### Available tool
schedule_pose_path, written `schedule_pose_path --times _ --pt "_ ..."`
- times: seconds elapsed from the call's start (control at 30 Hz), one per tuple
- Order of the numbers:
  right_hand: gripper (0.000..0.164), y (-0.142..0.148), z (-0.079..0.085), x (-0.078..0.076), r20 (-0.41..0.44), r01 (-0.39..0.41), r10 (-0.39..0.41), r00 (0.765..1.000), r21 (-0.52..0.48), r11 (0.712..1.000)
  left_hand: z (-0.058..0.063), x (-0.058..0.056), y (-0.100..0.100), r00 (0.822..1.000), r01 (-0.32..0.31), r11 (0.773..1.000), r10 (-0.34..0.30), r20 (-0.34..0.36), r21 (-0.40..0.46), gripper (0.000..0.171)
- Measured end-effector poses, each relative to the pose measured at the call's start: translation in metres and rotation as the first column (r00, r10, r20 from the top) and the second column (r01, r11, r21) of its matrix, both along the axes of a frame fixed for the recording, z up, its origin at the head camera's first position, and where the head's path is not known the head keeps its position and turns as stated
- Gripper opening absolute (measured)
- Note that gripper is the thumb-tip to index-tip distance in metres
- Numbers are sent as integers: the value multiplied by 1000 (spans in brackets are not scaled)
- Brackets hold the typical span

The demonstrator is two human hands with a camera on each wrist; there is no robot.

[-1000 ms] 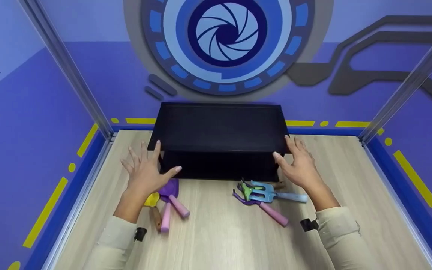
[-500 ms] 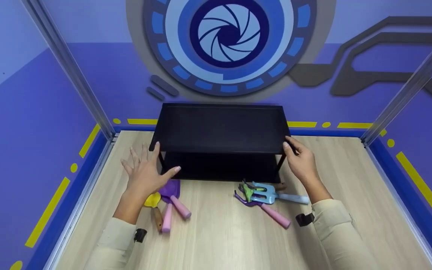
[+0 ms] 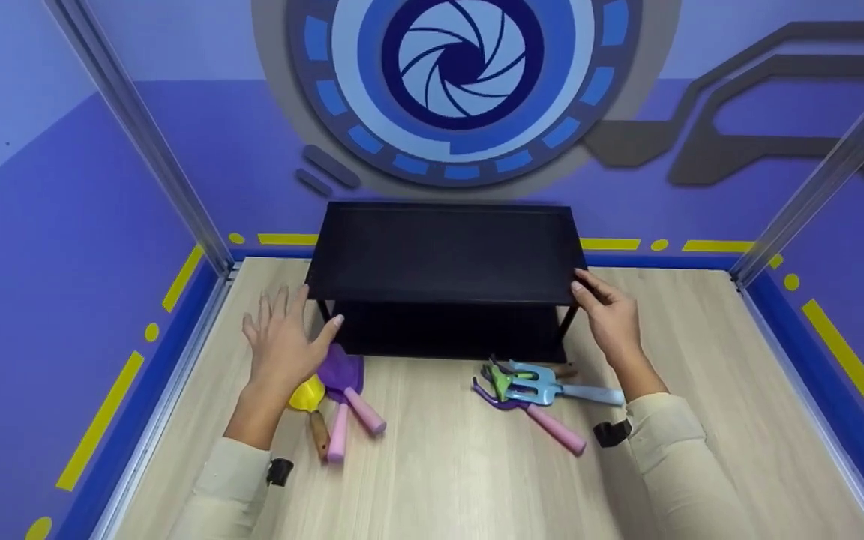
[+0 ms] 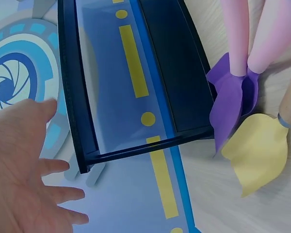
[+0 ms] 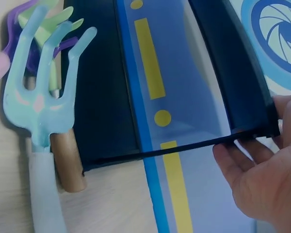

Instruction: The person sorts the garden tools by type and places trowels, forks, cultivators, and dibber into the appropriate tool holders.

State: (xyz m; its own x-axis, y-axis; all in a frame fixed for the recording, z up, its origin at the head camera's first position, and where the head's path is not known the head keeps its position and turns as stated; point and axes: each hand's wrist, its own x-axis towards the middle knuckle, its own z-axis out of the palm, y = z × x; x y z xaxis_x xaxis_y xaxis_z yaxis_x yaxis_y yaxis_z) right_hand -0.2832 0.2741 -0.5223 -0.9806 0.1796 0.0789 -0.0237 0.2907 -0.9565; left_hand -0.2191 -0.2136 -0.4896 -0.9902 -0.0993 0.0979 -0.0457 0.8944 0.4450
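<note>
A black two-tier shelf [image 3: 447, 255] stands near the back wall, its front side without a panel. At its right front corner my right hand [image 3: 610, 319] grips the edge of the top board; in the right wrist view the fingers [image 5: 230, 162] curl below that edge. My left hand [image 3: 280, 341] is spread with straight fingers at the left front corner, fingertips right at the top edge. In the left wrist view the left hand [image 4: 24, 170] shows beside the board's end, palm visible, holding nothing.
Purple trowels [image 3: 342, 371] with pink handles and a yellow trowel [image 3: 307, 394] lie at the shelf's left front. At its right front lie a light blue hand fork [image 3: 541, 384], a purple hand rake [image 3: 556, 429] and a green-headed tool [image 3: 500, 384]. Walls enclose the wooden table [image 3: 439, 480].
My right hand has gone from spread fingers to gripping the shelf's right front corner. The left hand has shifted slightly left, its thumb drawing back from the shelf front.
</note>
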Motion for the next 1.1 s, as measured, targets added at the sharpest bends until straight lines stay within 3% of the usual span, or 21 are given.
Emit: schedule_pose_path --times 0.33,0.73,0.93,1.1 --pt "44 -2 -3 -1 -38 11 -13 999 -52 999 -19 3 -11 994 -82 989 89 -55 120 72" --pt "48 -1 -6 -1 -33 13 -16 999 -87 996 -47 16 -22 984 -140 974 118 131 179 74" --pt "49 -2 -7 1 -29 -14 11 1000 -97 995 -67 33 -27 961 -181 964 130 245 194 72" --pt "48 -3 -8 3 -33 -14 11 999 -106 994 -83 46 -31 933 -204 961 133 333 187 51"
